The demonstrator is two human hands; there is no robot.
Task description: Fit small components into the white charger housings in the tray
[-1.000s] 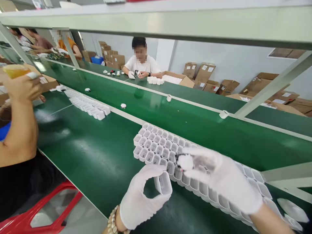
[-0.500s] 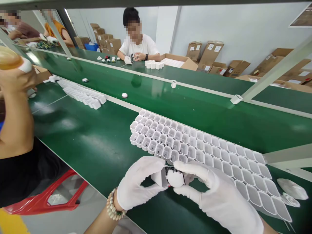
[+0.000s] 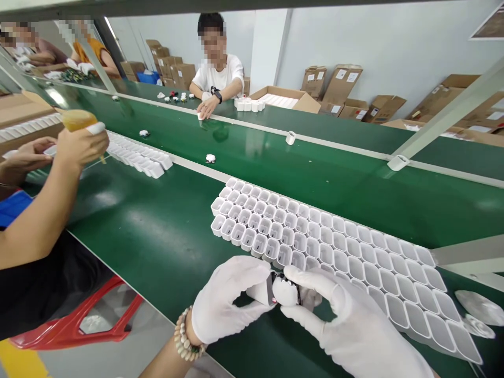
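Since half a second ago, a neighbour's bare hand (image 3: 83,143) is swinging in toward three o'clock with a translucent amber bulb-shaped object (image 3: 76,120), its exact kind hard to make out. A co-worker's bare hand (image 3: 209,106) is reaching onto the long green belt (image 3: 252,149), its fingers partly covering a small white piece.

Low in the middle, a white plastic cup with rounded corners (image 3: 259,291) is lying on its side between the wearer's hands, its mouth facing three o'clock. One round white part with a black edge (image 3: 284,291) is sitting against that mouth; how far in it is going is hard to tell. The left hand in a white fabric glove (image 3: 228,299) is pinching the cup, fingers curling around it. The right hand in a matching glove (image 3: 346,320) is pinching the part by its edge between two fingertips; its remaining fingers are mostly hiding behind, and its wrist is running off at five o'clock.

A block of open white cups (image 3: 326,247) is spreading from eleven to four o'clock, the right glove covering some. Around half past ten, another white cup group (image 3: 137,160) is disappearing behind the neighbour's hand.
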